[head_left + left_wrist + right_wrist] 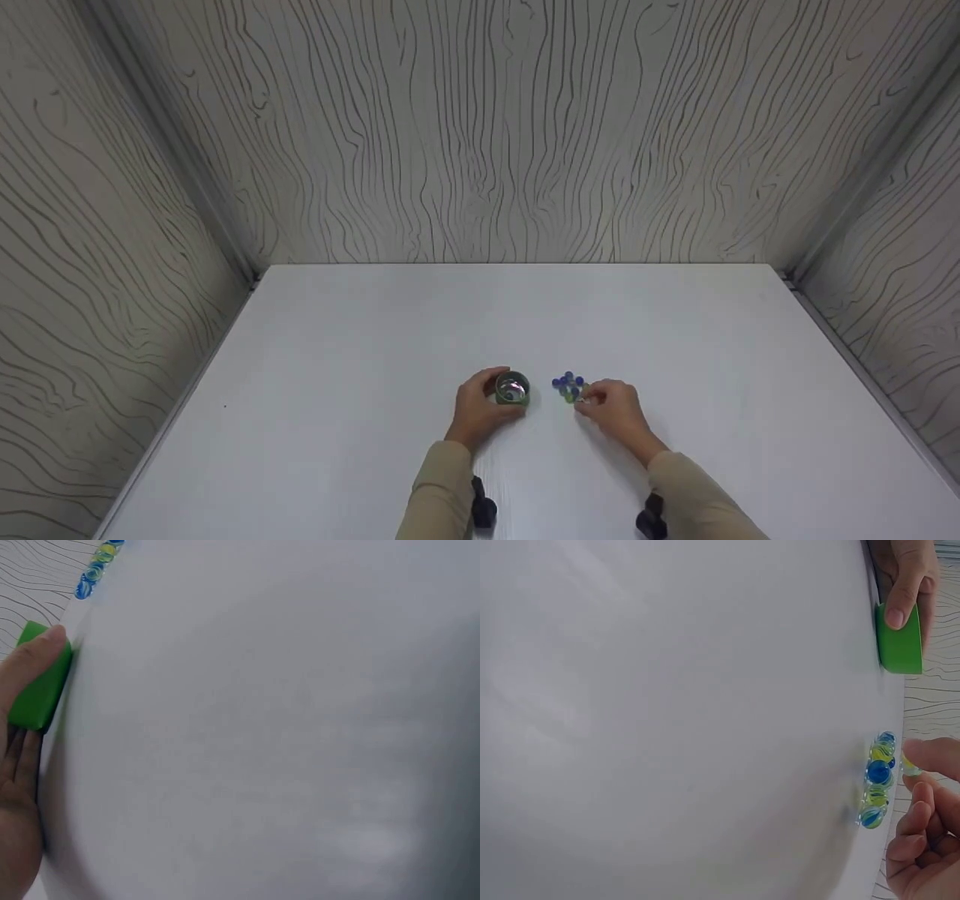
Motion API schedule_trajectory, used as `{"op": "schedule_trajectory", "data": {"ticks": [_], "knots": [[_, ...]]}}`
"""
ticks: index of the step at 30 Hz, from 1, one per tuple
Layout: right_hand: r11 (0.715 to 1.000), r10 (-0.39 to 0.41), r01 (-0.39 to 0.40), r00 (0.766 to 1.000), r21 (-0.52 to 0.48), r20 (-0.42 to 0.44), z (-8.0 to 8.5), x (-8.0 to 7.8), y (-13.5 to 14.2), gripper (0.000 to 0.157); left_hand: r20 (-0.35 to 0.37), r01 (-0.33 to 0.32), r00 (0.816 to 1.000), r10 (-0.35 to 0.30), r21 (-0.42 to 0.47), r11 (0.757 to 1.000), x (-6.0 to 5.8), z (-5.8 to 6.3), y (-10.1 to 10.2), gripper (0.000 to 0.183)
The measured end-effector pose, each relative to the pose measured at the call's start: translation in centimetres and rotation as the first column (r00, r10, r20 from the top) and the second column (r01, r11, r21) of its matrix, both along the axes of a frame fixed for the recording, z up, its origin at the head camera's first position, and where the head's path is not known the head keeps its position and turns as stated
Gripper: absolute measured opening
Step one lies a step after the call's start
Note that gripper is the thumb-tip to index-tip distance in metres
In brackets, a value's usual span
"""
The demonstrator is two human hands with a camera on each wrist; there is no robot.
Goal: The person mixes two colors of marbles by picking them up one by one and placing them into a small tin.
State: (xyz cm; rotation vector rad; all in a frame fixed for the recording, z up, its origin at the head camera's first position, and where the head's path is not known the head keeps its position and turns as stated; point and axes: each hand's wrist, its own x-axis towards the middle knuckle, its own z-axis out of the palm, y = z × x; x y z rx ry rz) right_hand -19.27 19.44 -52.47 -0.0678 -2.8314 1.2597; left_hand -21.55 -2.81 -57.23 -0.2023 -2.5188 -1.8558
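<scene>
A small green cup (513, 377) with a shiny inside stands upright on the white table. Fingers and thumb of my left hand (478, 412) grip it round its left side; the left wrist view shows the thumb across the green wall (45, 694). To the right of the cup lies a cluster of blue and yellow-green glass marbles (568, 381). My right hand (618, 411) is at the cluster's right edge. Between thumb and forefinger it pinches one clear marble with yellow in it (910, 766), held just above the other marbles (879, 772).
The white table (360, 337) runs to a back wall (480, 150) with a wood-grain pattern. Similar panels stand on the left and right sides. Dark wrist devices (484, 511) sit at both sleeves.
</scene>
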Motion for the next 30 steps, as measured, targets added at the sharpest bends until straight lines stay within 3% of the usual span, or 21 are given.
{"op": "schedule_trajectory", "data": {"ticks": [21, 30], "knots": [[0.999, 0.037, -0.037, 0.999, -0.014, -0.016, 0.7, -0.2, -1.9, 0.008, -0.043, -0.010, 0.999, 0.010, -0.019, 1.000, -0.1, -0.3, 0.1, 0.065], [0.998, 0.051, -0.052, 0.998, -0.026, -0.044, 1.2, -0.6, -2.5, 0.007, -0.008, -0.003, 1.000, 0.003, 0.003, 1.000, -0.1, 0.0, 0.0, 0.065]]}}
